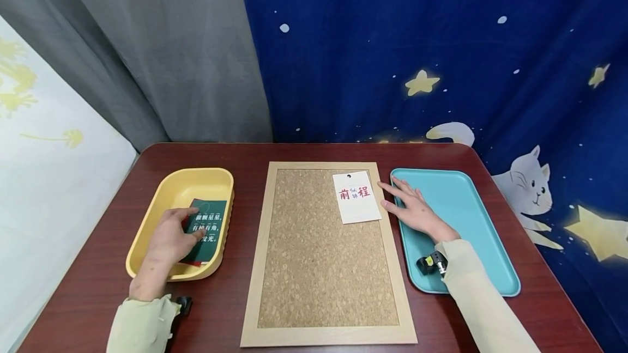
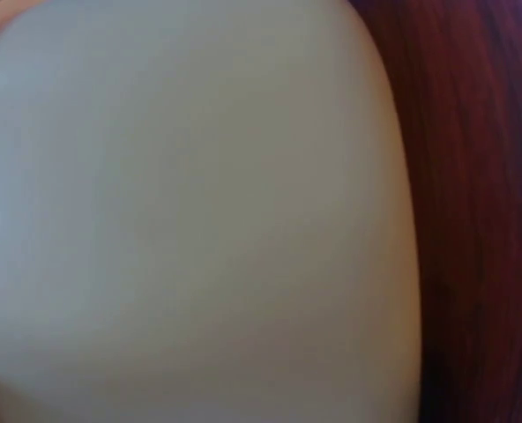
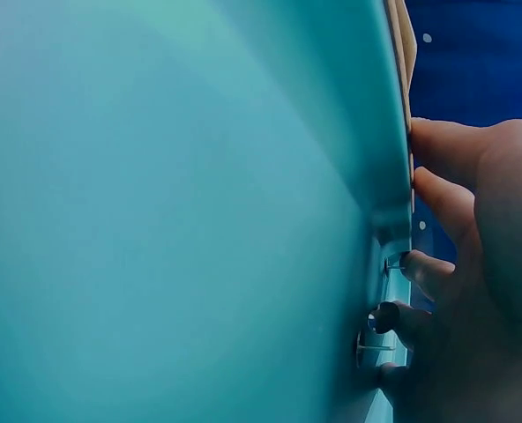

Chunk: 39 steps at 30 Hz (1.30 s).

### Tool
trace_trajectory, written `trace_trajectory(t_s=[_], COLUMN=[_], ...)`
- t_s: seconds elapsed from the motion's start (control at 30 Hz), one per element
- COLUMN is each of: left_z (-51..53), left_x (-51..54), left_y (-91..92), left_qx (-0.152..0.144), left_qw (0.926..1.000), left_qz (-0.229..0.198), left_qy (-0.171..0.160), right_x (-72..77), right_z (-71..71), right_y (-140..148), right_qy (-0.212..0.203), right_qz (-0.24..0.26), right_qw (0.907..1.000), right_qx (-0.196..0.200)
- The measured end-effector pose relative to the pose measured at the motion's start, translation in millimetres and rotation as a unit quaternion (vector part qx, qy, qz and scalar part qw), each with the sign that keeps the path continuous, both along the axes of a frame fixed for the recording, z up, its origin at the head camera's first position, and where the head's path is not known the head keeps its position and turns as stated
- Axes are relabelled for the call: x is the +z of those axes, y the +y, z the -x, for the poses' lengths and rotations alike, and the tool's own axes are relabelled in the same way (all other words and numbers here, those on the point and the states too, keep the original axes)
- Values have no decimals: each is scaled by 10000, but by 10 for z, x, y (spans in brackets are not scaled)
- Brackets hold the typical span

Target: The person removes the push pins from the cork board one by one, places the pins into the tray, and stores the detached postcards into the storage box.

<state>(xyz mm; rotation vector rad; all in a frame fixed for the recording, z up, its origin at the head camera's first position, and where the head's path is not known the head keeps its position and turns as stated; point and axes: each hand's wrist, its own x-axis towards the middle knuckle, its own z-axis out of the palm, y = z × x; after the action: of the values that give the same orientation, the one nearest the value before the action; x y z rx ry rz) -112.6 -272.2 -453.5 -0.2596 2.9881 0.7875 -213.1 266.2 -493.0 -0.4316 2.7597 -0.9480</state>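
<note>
My left hand (image 1: 169, 236) reaches into a yellow basket (image 1: 147, 222) on the left. Its thumb and index finger lie on a dark green card (image 1: 211, 227) with white Chinese writing; its other fingers are hidden. Red edges show beneath that card. With fingers spread and fairly straight, my right hand (image 1: 412, 208) touches the right wooden edge of a framed cork board (image 1: 333, 277). A white card (image 1: 358, 208) with red and blue writing lies at the board's upper right, a dark spot near its top.
A turquoise tray (image 1: 471, 222) stands right of the board, under my right forearm. Small clear pins (image 3: 376, 347) show along its wall in the right wrist view. All stand on a dark red wooden table (image 1: 250, 151), with curtains behind. A blurred pale surface fills most of the left wrist view.
</note>
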Motion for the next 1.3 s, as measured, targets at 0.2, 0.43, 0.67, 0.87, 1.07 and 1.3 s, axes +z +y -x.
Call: trace_trajectory(t_s=[0.2, 0.43, 0.67, 0.87, 1.07, 1.3], left_z=[20, -8, -71, -35, 7, 25], left_x=[16, 13, 12, 55, 148, 200], left_y=[22, 16, -20, 33, 177, 306], left_qx=[40, 154, 114, 262, 412, 519], left_qw=[10000, 9996, 9988, 9971, 9934, 9841], left_qz=[-42, -114, -48, -89, -177, -309], left_qy=[17, 229, 473, 704, 1058, 1669], right_x=[12, -17, -65, -31, -22, -15], right_z=[3, -9, -33, -17, 15, 14], right_y=[13, -4, -53, -47, -18, -1], right_qy=[-11, -10, -30, 4, 57, 60], right_qz=[-18, 2, 49, 44, -12, -28], right_qw=[10000, 10000, 10000, 10000, 10000, 10000], right_qx=[-4, -58, -5, 2, -10, -48])
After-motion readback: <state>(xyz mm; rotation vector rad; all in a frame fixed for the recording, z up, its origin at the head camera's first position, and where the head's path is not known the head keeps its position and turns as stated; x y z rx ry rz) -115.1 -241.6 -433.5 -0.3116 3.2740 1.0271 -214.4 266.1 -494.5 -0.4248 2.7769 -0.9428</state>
